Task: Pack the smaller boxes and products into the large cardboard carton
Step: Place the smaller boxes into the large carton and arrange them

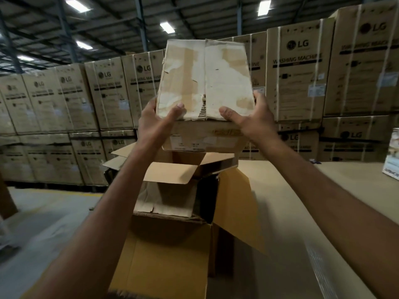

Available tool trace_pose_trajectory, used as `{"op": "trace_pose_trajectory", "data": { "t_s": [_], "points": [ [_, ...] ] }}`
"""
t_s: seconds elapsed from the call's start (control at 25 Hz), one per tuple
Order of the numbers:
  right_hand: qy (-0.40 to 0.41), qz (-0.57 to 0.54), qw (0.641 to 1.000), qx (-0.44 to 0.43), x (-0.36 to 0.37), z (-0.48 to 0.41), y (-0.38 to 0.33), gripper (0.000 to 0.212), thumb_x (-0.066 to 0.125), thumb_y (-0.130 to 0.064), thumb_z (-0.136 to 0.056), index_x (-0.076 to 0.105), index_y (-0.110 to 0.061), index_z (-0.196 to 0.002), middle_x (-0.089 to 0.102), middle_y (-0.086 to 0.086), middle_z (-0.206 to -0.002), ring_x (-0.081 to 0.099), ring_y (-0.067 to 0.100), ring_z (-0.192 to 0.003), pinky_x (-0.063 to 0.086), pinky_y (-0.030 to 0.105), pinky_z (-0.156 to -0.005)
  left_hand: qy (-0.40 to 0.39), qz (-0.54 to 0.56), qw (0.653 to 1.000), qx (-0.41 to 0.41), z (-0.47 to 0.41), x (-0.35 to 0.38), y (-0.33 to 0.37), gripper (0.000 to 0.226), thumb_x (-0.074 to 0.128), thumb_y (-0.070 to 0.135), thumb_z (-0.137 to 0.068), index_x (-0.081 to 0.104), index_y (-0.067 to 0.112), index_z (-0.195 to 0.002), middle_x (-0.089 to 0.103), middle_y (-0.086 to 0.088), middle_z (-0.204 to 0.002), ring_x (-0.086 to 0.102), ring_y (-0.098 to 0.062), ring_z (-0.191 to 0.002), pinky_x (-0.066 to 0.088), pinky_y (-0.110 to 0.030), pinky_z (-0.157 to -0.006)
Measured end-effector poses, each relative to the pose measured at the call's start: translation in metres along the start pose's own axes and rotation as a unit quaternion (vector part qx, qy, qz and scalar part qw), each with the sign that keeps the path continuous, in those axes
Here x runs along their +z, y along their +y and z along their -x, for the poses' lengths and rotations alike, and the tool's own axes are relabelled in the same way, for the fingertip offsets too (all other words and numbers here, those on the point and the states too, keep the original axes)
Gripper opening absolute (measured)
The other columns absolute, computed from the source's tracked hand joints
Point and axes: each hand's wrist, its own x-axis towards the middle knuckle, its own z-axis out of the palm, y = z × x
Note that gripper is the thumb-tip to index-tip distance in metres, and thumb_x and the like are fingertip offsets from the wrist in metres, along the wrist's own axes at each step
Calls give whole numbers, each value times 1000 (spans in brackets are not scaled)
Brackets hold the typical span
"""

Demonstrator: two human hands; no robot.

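Above the open carton [168, 255], a worn box [205, 83] is held up and tilted. The left hand [154, 118] and right hand [253, 117] grip its near corners, thumbs on top. Inside the carton lies perhaps another box.

a warehouse: stacked rows of strapped washing machine cartons [300, 70] printed with the lg name fill the background, a bare concrete floor [43, 203] lies below, and strip lights [167, 27] hang among steel roof beams [140, 20] overhead
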Motion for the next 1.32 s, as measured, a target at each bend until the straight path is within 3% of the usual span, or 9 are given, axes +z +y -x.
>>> {"op": "trace_pose_trajectory", "data": {
  "t_s": [0.16,0.32,0.44,0.64,0.72,0.8,0.92,1.16,1.32],
  "points": [
    [-32,-9,999,16,60,-43,23,125,90,-63,-62,25,-20,-159,51,0,-146,53,18,-129,53,41,-105,6,-6,1000,-27,-48,-18,-49,64,79,45,-85,55,20,-139,70,5,-119,73,-11,-101,64,-36,-82],
    [-81,-19,993,80,113,-82,50,145,93,-76,-27,37,-22,-149,54,1,-142,55,23,-128,53,48,-104,-4,-10,997,-76,-92,-38,-91,75,82,36,-85,46,21,-149,65,5,-120,72,-11,-95,61,-22,-66],
    [-115,-22,985,123,147,-100,66,128,101,-62,-28,50,-22,-137,59,2,-133,60,22,-120,54,44,-102,-35,-7,993,-116,-125,-53,-127,78,84,35,-83,45,21,-150,66,2,-124,74,-13,-96,61,-25,-67],
    [-148,8,962,230,182,-114,94,72,97,-18,-64,53,-15,-122,63,-1,-122,55,19,-120,45,37,-103,-174,-48,970,-164,-164,-69,-188,71,83,32,-83,48,21,-144,65,5,-117,69,-13,-101,59,-24,-75],
    [-143,49,948,282,195,-112,104,76,98,-27,-52,63,-15,-118,67,2,-121,57,24,-120,48,43,-99,-252,-79,948,-179,-175,-73,-206,63,81,34,-85,51,23,-140,65,7,-112,68,-10,-96,57,-16,-64],
    [-138,108,934,312,213,-112,114,108,96,-38,-33,59,-14,-131,65,7,-128,57,29,-117,48,40,-85,-335,-121,913,-197,-189,-76,-224,49,80,32,-86,55,23,-128,66,3,-112,68,-12,-96,57,-19,-64],
    [-149,158,920,326,227,-109,122,94,96,-32,-45,59,-13,-129,67,5,-123,60,26,-111,47,34,-74,-423,-155,875,-179,-199,-70,-241,31,80,25,-86,54,34,-101,65,8,-106,63,-8,-95,52,-21,-70],
    [-217,265,883,319,234,-97,142,129,90,-80,-27,52,-34,-141,63,-9,-130,60,18,-118,52,40,-100,-442,-214,859,-145,-203,-87,-267,51,80,54,-77,64,31,-119,72,13,-97,69,-7,-91,56,-26,-75],
    [-267,233,865,354,238,-105,128,66,88,-52,-73,60,-24,-125,65,-14,-110,59,5,-98,47,21,-82,-448,-337,816,-141,-221,-68,-271,82,69,70,-75,61,16,-136,60,8,-100,61,-11,-89,52,-28,-71]
  ]
}}
